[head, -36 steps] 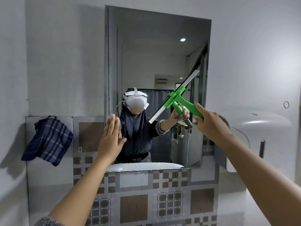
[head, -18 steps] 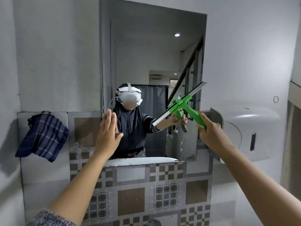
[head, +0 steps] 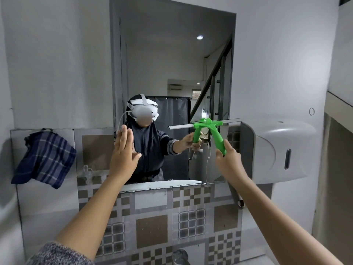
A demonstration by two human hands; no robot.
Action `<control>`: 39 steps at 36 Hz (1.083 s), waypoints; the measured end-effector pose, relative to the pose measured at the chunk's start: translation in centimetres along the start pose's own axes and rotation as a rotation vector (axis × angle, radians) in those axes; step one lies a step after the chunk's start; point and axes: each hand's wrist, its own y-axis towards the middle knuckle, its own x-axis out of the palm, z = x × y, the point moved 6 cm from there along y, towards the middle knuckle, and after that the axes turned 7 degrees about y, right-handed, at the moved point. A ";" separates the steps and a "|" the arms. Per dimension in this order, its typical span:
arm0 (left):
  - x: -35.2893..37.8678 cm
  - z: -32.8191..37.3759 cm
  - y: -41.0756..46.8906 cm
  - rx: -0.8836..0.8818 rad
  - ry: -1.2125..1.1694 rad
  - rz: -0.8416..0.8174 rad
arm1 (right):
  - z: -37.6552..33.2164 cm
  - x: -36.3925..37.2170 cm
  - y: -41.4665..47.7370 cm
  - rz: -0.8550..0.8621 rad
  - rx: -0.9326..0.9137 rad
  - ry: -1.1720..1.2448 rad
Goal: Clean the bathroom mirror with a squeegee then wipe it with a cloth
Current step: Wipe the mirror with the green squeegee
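Green plastic squeegee with a long metal-edged blade sits in the right hand, which is fisted around the low end of the handle. The blade lies nearly level against the lower right part of the tall rectangular wall mirror, just beside its right edge. The left hand is flat and open, fingers together, palm at the glass near the mirror's lower left; whether it actually presses the glass I cannot tell.

Handling guess: the squeegee looks light and stiff, with a soft blade lip likely. The handle is the only sensible hold, and the current low grip gives reach but less push on the blade. The glass is rigid, breakable and slick if wet, so steady even pressure seems right.

The dark blue plaid cloth hangs limp from a hook on the wall well left of the mirror, untouched. It is soft and floppy, so bunch it in the palm for the wipe.

A white streaky band runs along the mirror's bottom edge, probably residue not yet cleared. A grey wall dispenser sits just right of the mirror, close to the blade end, so there is a risk of knocking it.
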 end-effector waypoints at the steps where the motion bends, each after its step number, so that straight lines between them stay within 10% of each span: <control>1: 0.0 0.0 -0.1 0.001 -0.002 -0.003 | 0.0 0.2 -0.2 0.008 0.015 0.008; 39: 0.1 -2.6 -2.7 0.198 0.008 -0.022 | -7.9 13.6 -4.6 0.158 0.286 0.532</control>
